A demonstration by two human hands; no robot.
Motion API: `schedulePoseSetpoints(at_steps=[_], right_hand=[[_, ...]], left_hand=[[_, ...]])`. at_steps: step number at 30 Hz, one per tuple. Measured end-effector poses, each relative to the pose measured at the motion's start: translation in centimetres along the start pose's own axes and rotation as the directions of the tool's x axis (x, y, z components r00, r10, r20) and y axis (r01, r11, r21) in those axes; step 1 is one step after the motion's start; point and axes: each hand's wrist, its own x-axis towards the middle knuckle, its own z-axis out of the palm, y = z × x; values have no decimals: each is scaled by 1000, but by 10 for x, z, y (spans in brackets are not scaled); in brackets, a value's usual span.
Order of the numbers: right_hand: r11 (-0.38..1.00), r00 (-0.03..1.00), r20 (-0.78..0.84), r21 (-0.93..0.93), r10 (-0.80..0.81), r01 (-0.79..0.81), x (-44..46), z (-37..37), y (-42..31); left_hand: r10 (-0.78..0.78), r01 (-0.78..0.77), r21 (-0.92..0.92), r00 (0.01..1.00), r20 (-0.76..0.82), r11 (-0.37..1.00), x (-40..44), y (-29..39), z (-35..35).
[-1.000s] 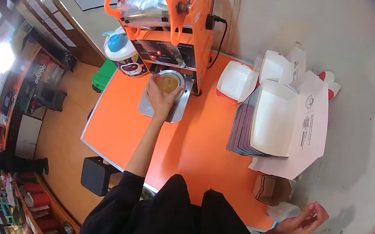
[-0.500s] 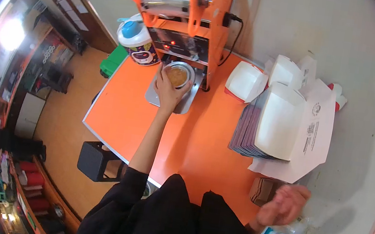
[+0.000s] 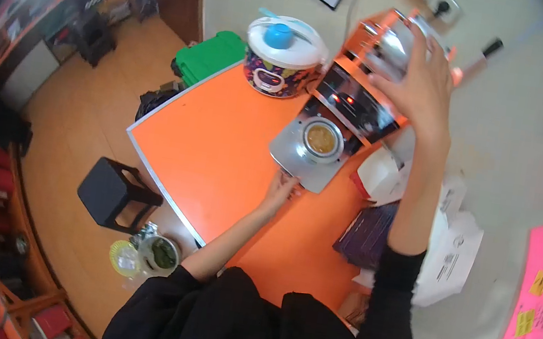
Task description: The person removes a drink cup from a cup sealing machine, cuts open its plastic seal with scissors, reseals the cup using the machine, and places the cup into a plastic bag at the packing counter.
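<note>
An orange cup sealing machine (image 3: 357, 102) with two red lights stands tilted in view at the table's far side. In its round metal holder sits a cup (image 3: 321, 138) of yellowish-brown contents. My left hand (image 3: 280, 190) is closed at the front edge of the machine's metal tray (image 3: 297, 161), fingers partly hidden. Higher up, my right hand (image 3: 427, 87) is open, thumb and fingers spread over the machine's upper part beside the shiny film roll (image 3: 393, 48). Whether its palm touches the machine I cannot tell.
A patterned rice cooker (image 3: 279, 66) stands left of the machine on the orange table (image 3: 197, 152). White food boxes (image 3: 380, 174) and a dark stack of cartons (image 3: 367, 237) lie to the right. On the floor are a black stool (image 3: 117, 193) and a white bucket (image 3: 162, 255).
My left hand has left the cup and moved to the tray's front edge. My right hand has risen from the lower right to the machine's top. The view has turned.
</note>
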Motion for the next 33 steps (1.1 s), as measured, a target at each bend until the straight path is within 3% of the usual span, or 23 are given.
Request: schedulePoseSetpoints(at_steps=[1, 3, 4, 6, 10, 14, 16, 18, 20, 21, 22, 24, 25, 26, 27, 29, 31, 32, 33], right_hand=[[967, 1000, 30, -253, 2, 5, 5, 29, 12], [920, 993, 114, -392, 36, 11, 18, 53, 29], [956, 982, 181, -293, 58, -2, 23, 57, 32], [961, 907, 381, -265, 178, -78, 40, 45, 20], [994, 852, 516, -107, 85, -35, 53, 42, 39], [992, 760, 638, -95, 124, -82, 68, 38, 42], [992, 715, 698, 59, 38, -111, 75, 38, 42], [985, 683, 728, 70, 59, -161, 80, 37, 44], [911, 565, 809, 99, 160, -400, 86, 39, 61], [895, 495, 846, 47, 201, -444, 90, 40, 70], [896, 492, 847, 43, 202, -442, 94, 41, 79], [808, 361, 925, 121, 119, -576, 100, 47, 101], [793, 420, 895, 144, 151, -593, 98, 52, 119], [792, 415, 897, 140, 152, -594, 101, 52, 136], [679, 294, 930, 72, 219, -731, 102, 51, 137], [546, 163, 952, -6, 260, -838, 91, 48, 137], [146, 384, 849, 355, 362, -923, 59, 42, 101], [146, 385, 851, 356, 357, -923, 68, 50, 139], [304, 299, 899, 201, 320, -931, 87, 61, 201]], left_hand=[[48, -47, -26, 998, 32, 999, 0, -3, 0], [92, -88, -88, 995, 40, 992, 2, -8, -3], [124, -118, -86, 991, 58, 989, 3, -9, -5], [182, -175, -81, 979, 92, 981, 5, -12, -6], [264, -233, -265, 961, 86, 936, 11, -18, -6], [316, -291, -279, 948, 46, 915, 13, -22, -3], [345, -327, -265, 938, 22, 907, 16, -25, -2], [328, -312, -256, 945, 21, 915, 20, -27, 0], [312, -293, -243, 949, 44, 925, 22, -28, 0], [298, -275, -225, 952, 72, 935, 23, -26, 0], [295, -272, -229, 953, 73, 935, 25, -24, 2], [366, -356, -208, 931, 9, 911, 30, -22, 7], [361, -351, -211, 932, 9, 912, 33, -23, 10], [372, -361, -231, 928, 4, 903, 35, -23, 11], [385, -373, -250, 923, -3, 893, 38, -25, 13], [369, -358, -262, 929, -9, 896, 45, -28, 18], [357, -349, -273, 934, -19, 897, 51, -28, 21], [381, -371, -254, 924, -7, 893, 53, -27, 21], [404, -392, -234, 915, 5, 890, 55, -26, 21]])
